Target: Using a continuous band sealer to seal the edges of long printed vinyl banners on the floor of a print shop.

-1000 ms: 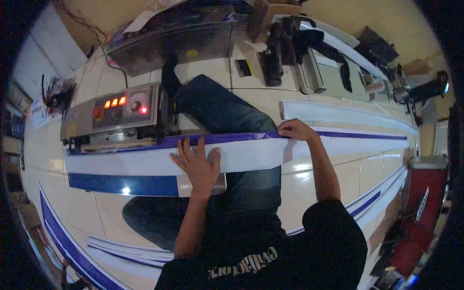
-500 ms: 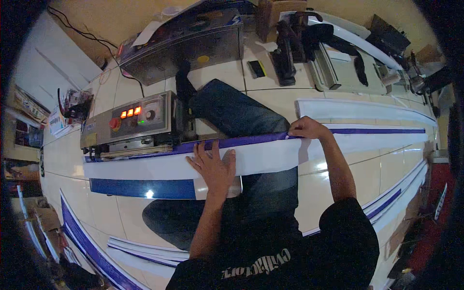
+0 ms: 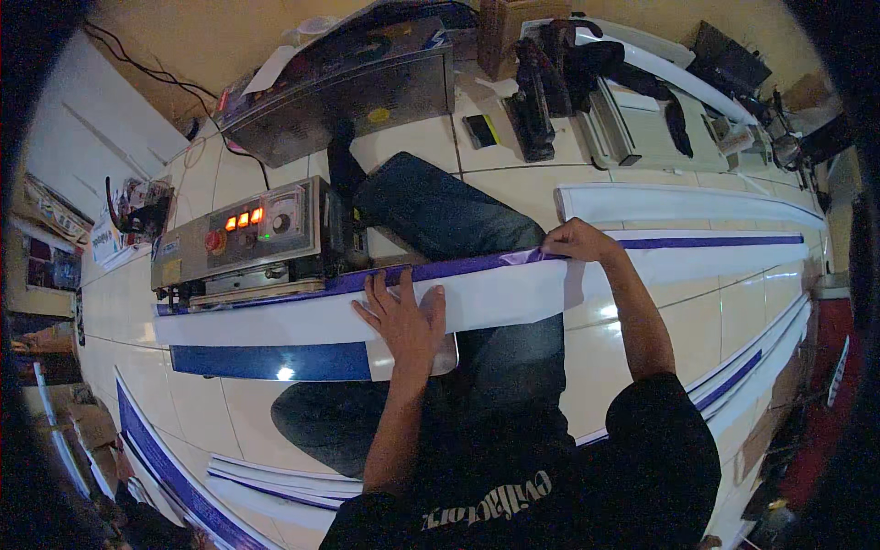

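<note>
A long white strip (image 3: 495, 298) with a purple band (image 3: 466, 266) crosses my lap and runs along the front of a metal machine (image 3: 243, 247) with lit orange switches and a red button. My left hand (image 3: 401, 323) lies on the strip with fingers spread, its fingertips on or near the purple band. My right hand (image 3: 577, 243) pinches the band's upper edge further right, where the purple surface is creased and shiny; part of what lies between its fingers is hidden. Under the strip's left half is a blue flat platform (image 3: 266, 362) with a metal end beside my left wrist.
More white strips lie at the back right (image 3: 687, 203), lower left (image 3: 247, 477) and lower right (image 3: 752, 367). A large metal case (image 3: 330, 96), cardboard box (image 3: 504, 41) and dark tools (image 3: 536, 110) stand beyond my bent leg (image 3: 412, 202). A red object (image 3: 830, 385) stands far right.
The view has shifted, so the scene sits further right than a second ago. My right hand keeps its pinch; the purple band beside it now looks more creased. My left hand stays spread.
</note>
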`<action>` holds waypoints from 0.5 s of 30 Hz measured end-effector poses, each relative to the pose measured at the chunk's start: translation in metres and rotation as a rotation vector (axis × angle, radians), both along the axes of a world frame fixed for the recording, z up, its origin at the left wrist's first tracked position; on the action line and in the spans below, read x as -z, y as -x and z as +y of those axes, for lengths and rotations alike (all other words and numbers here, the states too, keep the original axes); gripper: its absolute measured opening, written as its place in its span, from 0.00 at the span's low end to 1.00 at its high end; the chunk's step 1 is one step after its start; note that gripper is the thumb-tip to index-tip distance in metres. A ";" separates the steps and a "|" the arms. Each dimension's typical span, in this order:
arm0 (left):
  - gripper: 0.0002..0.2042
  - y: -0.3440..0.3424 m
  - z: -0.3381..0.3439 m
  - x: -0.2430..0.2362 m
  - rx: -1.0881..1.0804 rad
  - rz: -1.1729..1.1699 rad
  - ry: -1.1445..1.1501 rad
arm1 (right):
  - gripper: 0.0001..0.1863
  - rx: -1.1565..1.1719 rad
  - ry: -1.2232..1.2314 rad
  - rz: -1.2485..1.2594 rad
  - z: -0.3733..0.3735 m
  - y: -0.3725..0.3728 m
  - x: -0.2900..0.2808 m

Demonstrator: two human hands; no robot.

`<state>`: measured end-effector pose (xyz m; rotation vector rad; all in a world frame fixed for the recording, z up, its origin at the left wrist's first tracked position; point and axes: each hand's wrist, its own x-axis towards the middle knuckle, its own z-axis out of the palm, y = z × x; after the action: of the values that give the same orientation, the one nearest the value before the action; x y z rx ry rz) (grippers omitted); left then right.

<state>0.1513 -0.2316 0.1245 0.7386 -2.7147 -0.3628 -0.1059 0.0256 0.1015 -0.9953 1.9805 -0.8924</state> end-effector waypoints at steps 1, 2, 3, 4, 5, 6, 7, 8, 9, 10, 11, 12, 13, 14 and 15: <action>0.30 0.000 0.000 0.001 0.002 0.001 -0.002 | 0.12 0.002 -0.002 0.001 -0.001 0.001 -0.001; 0.30 0.000 0.001 0.002 0.002 0.009 -0.006 | 0.12 -0.013 -0.058 0.017 -0.003 0.002 -0.001; 0.30 0.000 0.000 0.003 -0.002 0.016 -0.008 | 0.12 -0.031 -0.111 0.031 -0.007 0.003 -0.002; 0.30 -0.001 -0.001 0.002 -0.004 0.016 -0.006 | 0.12 -0.033 -0.110 0.031 -0.007 0.002 -0.005; 0.30 -0.002 -0.001 0.001 0.000 0.024 -0.010 | 0.13 -0.037 -0.103 0.014 -0.007 -0.001 -0.008; 0.29 -0.001 0.000 0.001 0.006 0.035 -0.016 | 0.13 -0.040 -0.097 -0.001 -0.006 -0.002 -0.011; 0.29 -0.001 0.000 0.001 0.005 0.036 -0.017 | 0.13 -0.041 -0.098 0.000 -0.005 -0.002 -0.010; 0.29 0.000 0.000 0.001 0.005 0.042 -0.014 | 0.13 -0.040 -0.099 -0.028 -0.003 -0.002 -0.008; 0.28 0.000 0.001 0.002 0.007 0.047 -0.013 | 0.14 -0.037 -0.101 -0.057 -0.001 -0.002 -0.006; 0.28 0.001 0.003 0.003 0.009 0.047 -0.014 | 0.14 -0.035 -0.102 -0.058 -0.002 0.001 -0.004; 0.27 0.001 0.006 0.004 0.031 0.055 -0.013 | 0.14 -0.107 -0.147 -0.021 -0.004 0.005 -0.002; 0.26 0.002 0.009 0.005 0.051 0.064 -0.012 | 0.14 -0.182 -0.192 0.016 -0.007 0.007 -0.003; 0.26 0.002 0.014 0.007 0.050 0.064 -0.012 | 0.14 -0.182 -0.192 0.017 -0.009 0.006 -0.003; 0.25 0.003 0.019 0.010 0.093 0.064 -0.018 | 0.14 -0.165 -0.198 -0.050 -0.011 0.005 -0.004; 0.24 0.004 0.024 0.012 0.133 0.064 -0.023 | 0.13 -0.150 -0.203 -0.116 -0.013 0.004 -0.006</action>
<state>0.1471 -0.2072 0.1130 0.5446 -2.7103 -0.4413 -0.1100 0.0130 0.1072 -0.9395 1.8310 -0.6392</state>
